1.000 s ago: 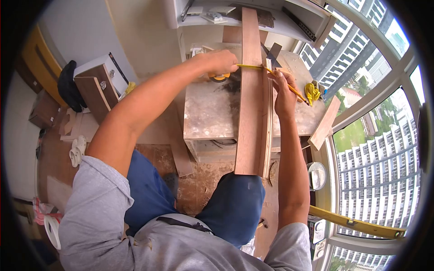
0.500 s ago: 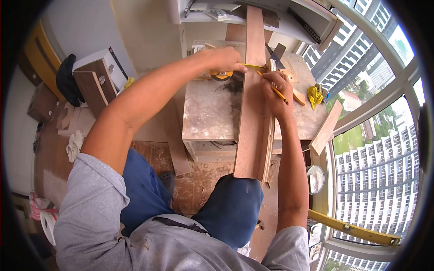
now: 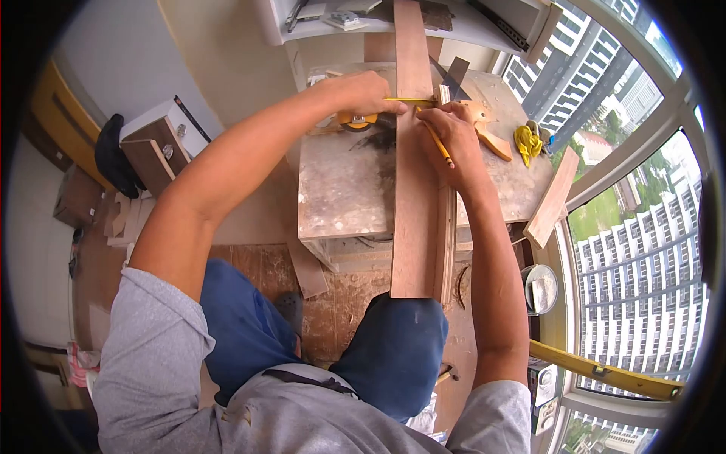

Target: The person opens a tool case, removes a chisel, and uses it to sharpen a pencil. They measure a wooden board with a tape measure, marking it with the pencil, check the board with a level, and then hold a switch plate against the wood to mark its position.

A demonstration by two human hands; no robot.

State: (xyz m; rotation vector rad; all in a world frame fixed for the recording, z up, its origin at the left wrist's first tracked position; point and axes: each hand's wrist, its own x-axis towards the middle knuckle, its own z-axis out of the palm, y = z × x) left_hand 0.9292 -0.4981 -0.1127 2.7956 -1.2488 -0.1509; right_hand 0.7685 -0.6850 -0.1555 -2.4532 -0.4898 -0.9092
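A long wooden board (image 3: 414, 227) lies lengthwise over the worktable, its near end at my left knee. My left hand (image 3: 369, 92) is closed at the board's left edge, on a tape measure whose yellow blade (image 3: 412, 99) stretches across the wood; the hand hides its case. In my right hand (image 3: 454, 136) is a yellow pencil (image 3: 439, 144), tip pointing away from me near the blade. That hand rests on the board's right side, over a narrow wooden strip (image 3: 448, 219) running along it. A handsaw (image 3: 491, 140) with a wooden handle lies just right of it.
The stained worktable (image 3: 340, 197) stands under a shelf (image 3: 370, 24). A yellow-orange round tool (image 3: 357, 122) sits by my left hand. Yellow gloves or cloth (image 3: 527, 145) and a wood offcut (image 3: 552, 198) are at right. A spirit level (image 3: 605, 371) lies by the window.
The view has shifted slightly. My right hand has moved a little across the board towards the left, and the pencil now lies more in line with the board. The left hand keeps its place.
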